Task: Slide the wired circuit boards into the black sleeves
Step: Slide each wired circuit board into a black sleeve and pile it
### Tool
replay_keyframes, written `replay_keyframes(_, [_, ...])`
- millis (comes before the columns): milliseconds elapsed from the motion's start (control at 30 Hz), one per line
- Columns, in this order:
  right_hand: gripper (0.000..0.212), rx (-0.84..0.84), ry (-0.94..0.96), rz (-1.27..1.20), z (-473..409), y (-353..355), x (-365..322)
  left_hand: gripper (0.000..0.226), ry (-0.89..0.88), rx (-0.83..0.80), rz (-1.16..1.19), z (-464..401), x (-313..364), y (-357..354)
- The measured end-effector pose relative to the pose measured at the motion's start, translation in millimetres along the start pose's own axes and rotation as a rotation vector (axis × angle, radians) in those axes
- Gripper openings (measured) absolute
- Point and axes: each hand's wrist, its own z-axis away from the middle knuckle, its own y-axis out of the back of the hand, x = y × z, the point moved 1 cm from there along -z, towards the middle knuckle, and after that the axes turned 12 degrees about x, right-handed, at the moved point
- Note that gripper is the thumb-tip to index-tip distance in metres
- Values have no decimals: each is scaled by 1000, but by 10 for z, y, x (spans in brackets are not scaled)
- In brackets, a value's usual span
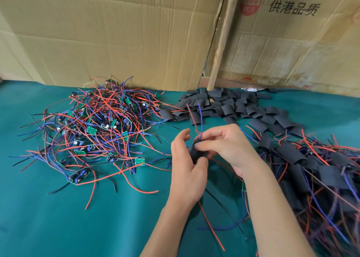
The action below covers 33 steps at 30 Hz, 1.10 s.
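both forearms reach in from the bottom edge over the green cloth [58,227] on the desk, and loose red, blue and black wires trail down beneath the wrists. the left hand [188,171] cradles a black sleeve [194,155] from below, thumb curled against its lower end. the right hand [224,145] comes over the top, its fingers [206,143] pinching the sleeve's upper end. a red and a blue wire [199,120] stick up out of the sleeve; the board itself can't be seen. on the right, a heap of finished sleeved boards [311,169]. on the left, a tangle of bare circuit boards [97,124] with their wires. further back, a pile of empty sleeves [224,104]. behind it all, cardboard [116,32] stands along the desk's far edge.
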Motion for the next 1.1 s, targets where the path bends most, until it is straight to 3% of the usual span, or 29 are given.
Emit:
replay_keyframes(67, [11,91,38,-44,-24,56,-10,65,10,11,31,-14,-12,-2])
replay_keyframes(200, [11,245,24,-220,-75,245,-25,20,57,35,128,-35,-67,-39])
replay_keyframes(267, [12,270,11,-218,-81,295,-11,12,53,39,139,-38,-85,-46])
replay_keyframes(433, [14,184,32,-139,-79,263,-19,15,80,64,195,-70,-110,-21])
replay_keyframes(600, [3,251,83,-37,-91,341,-17,23,76,58,196,-62,-110,-31])
replay_keyframes(1100, [4,72,-7,1,-78,243,36,31,49,68,133,-48,-104,-33])
